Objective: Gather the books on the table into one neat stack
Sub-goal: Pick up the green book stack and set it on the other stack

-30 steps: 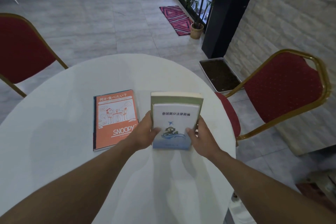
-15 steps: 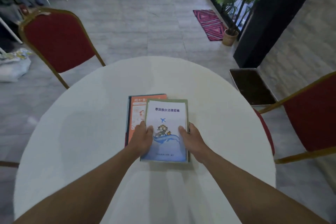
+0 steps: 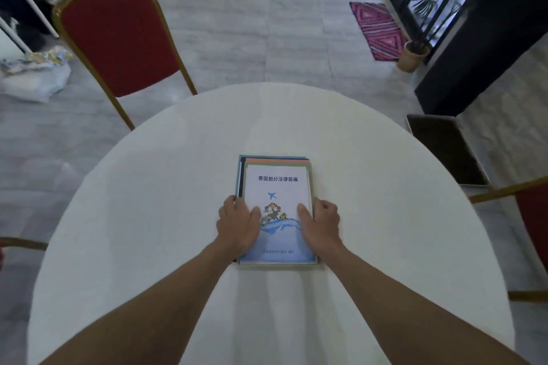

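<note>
A stack of books (image 3: 277, 184) lies in the middle of the round white table (image 3: 148, 216). On top is a white and blue book with an airplane and Chinese title. Thin orange and blue-green edges (image 3: 272, 159) of the books beneath peek out at the far side and the left. My left hand (image 3: 238, 224) grips the stack's left edge with the thumb on the cover. My right hand (image 3: 321, 224) grips the right edge the same way. Both hands sit near the stack's near end.
A red chair with a gold frame (image 3: 118, 38) stands beyond the table at the left. Another red chair (image 3: 530, 216) is at the right edge. A dark floor tray (image 3: 444, 151), a potted plant (image 3: 413, 56) and a pink rug (image 3: 378, 28) lie on the right.
The white and blue book went from held apart at the right, to partly over the orange book, to squarely covering it. Both hands now clasp the stack's sides.
</note>
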Available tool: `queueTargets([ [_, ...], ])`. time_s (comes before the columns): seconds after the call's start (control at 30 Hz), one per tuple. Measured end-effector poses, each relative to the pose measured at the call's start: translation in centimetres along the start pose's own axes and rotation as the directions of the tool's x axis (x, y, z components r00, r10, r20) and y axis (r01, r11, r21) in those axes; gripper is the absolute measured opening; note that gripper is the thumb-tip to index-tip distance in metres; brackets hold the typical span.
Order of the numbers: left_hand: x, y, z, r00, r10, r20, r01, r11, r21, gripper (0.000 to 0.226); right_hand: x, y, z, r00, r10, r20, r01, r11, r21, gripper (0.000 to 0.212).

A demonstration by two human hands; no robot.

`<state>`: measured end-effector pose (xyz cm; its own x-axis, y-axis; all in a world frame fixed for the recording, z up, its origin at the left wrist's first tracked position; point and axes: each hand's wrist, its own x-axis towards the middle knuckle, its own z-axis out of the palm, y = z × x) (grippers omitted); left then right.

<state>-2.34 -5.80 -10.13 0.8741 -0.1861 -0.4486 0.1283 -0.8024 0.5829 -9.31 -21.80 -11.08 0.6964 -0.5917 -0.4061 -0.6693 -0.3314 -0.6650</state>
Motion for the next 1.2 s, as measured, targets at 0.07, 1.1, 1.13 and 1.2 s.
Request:
queueTargets([
  [0.07, 0.2, -0.9, 0.3, 0.999, 0.044, -0.007, -0.045, 0.993, -0.108, 0.048, 0.1, 0.4, 0.1, 0.999, -0.037, 0.002, 0.037, 0.998, -0.059, 0.05],
  [1.1, 1.9, -3.5, 2.3, 0.994, 0.104, 0.013, -0.086, 0.878, -0.472, 0.067, -0.3, 1.7, 1.9, 0.997, 0.007, 0.071, -0.025, 0.965, 0.261, 0.066],
  [1.13, 2.0, -3.6, 2.3, 0.994, 0.108, 0.013, -0.089, 0.879, -0.469, 0.066, -0.3, 1.8, 2.0, 0.997, 0.01, 0.071, -0.029, 0.963, 0.267, 0.066],
  [1.2, 2.0, -3.6, 2.2, 0.992, 0.123, 0.021, -0.099, 0.883, -0.459, 0.065, -0.3, 1.9, 2.0, 0.998, 0.01, 0.068, -0.028, 0.963, 0.266, 0.065],
])
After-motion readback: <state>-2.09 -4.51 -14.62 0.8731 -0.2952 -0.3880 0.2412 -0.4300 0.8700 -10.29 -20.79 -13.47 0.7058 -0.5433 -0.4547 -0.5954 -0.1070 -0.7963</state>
